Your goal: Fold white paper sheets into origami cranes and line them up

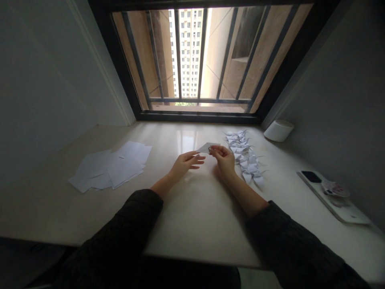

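A small folded piece of white paper (207, 147) is held just above the table, between my two hands. My right hand (224, 158) pinches its right side with thumb and fingertips. At the paper's left tip is my left hand (186, 162), thumb and forefinger on the corner, the other fingers stretched out loosely below. Close beyond my right hand, several folded white paper cranes (240, 146) stand in rows. Off to the left lies a loose pile of white paper sheets (128, 162).
The pale tabletop (192, 216) runs up to a barred window (192, 116). On the right a phone (333, 200) with a grip on its back lies near the wall. A white rounded object (278, 131) sits in the back right corner.
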### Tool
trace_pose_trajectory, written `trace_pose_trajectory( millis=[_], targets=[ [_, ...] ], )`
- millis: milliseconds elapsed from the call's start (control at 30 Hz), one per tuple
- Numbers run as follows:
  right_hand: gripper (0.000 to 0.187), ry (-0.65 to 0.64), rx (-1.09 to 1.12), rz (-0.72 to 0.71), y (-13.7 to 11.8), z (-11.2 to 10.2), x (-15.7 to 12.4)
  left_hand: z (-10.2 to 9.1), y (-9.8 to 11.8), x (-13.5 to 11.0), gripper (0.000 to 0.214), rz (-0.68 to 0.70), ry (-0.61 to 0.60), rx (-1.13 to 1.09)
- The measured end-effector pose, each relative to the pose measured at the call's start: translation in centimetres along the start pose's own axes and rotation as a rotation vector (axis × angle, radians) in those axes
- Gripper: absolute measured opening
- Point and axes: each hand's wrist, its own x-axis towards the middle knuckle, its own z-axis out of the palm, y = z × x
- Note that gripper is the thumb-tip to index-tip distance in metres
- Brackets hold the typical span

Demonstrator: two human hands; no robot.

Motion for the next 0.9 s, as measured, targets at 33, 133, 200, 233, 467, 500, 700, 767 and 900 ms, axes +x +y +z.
trace_pose_trajectory(
  millis=[33, 133, 200, 233, 467, 500, 700, 767, 900],
  targets=[
    [0.021, -0.002, -0.007, -0.006, 0.0, 0.0, 0.0, 0.0, -0.1, 0.0, 0.052, 0.009, 0.005, 0.025],
    [0.023, -0.043, -0.015, -0.008, 0.1, 0.1, -0.1, 0.1, -0.3, 0.2, 0.051, 0.011, 0.043, 0.089],
    [0.024, -0.092, -0.024, -0.006, 0.2, 0.2, -0.3, 0.1, -0.3, 0.2, 0.048, 0.016, 0.089, 0.115],
    [0.025, -0.118, -0.034, -0.007, 0.2, 0.2, -0.4, 0.0, -0.3, 0.3, 0.046, 0.025, 0.116, 0.123],
    [0.031, -0.207, -0.127, -0.029, 0.0, 0.6, -1.1, -0.2, -0.2, 0.3, 0.039, 0.071, 0.228, 0.163],
    [0.030, -0.201, -0.112, -0.016, -0.1, 0.7, -1.2, -0.2, -0.2, 0.3, 0.039, 0.070, 0.232, 0.154],
    [0.022, -0.164, 0.018, 0.044, -0.2, 0.8, -1.0, -0.2, -0.2, 0.3, 0.038, 0.035, 0.258, 0.100],
    [0.022, -0.173, 0.043, 0.031, -0.1, 0.7, -0.9, -0.2, -0.2, 0.3, 0.039, 0.026, 0.263, 0.096],
    [0.022, -0.196, 0.045, -0.019, 0.3, 0.7, -0.8, -0.2, -0.1, 0.2, 0.038, 0.029, 0.249, 0.113]
  ],
)
